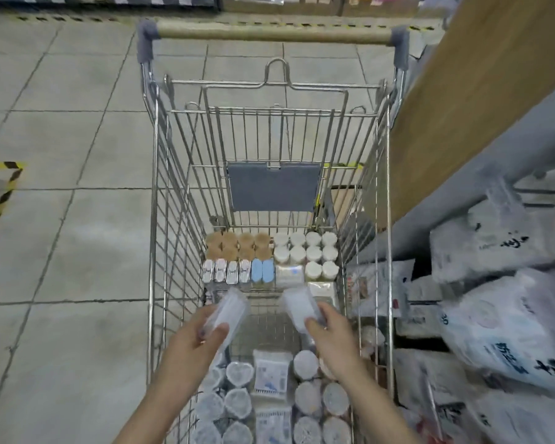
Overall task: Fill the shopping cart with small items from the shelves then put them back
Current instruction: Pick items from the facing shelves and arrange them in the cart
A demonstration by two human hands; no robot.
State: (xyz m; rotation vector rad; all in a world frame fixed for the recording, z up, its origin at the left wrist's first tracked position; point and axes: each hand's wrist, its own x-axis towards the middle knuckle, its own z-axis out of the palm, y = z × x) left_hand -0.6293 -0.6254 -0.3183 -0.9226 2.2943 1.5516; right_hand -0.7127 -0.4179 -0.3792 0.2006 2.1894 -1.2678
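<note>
A wire shopping cart [161, 193] stands in front of me, seen from above, its handle at the far end. Small round tubs, brown [237, 246] and white [305, 251], fill its far floor, with silver and blue packs [237, 271] in front of them. More clear-lidded tubs [237, 402] and flat packets [271, 376] lie at the near end. My left hand [196, 341] grips a clear plastic pack [229, 310] over the cart's middle. My right hand [329, 338] grips another clear pack [298, 307] beside it.
A shelf unit [481, 91] with a wooden side panel stands close on the right of the cart. White plastic bags [507, 315] and packets are stacked on its lower level. Grey floor tiles [61, 251] lie on the left, with yellow-black tape [0, 193] at the edge.
</note>
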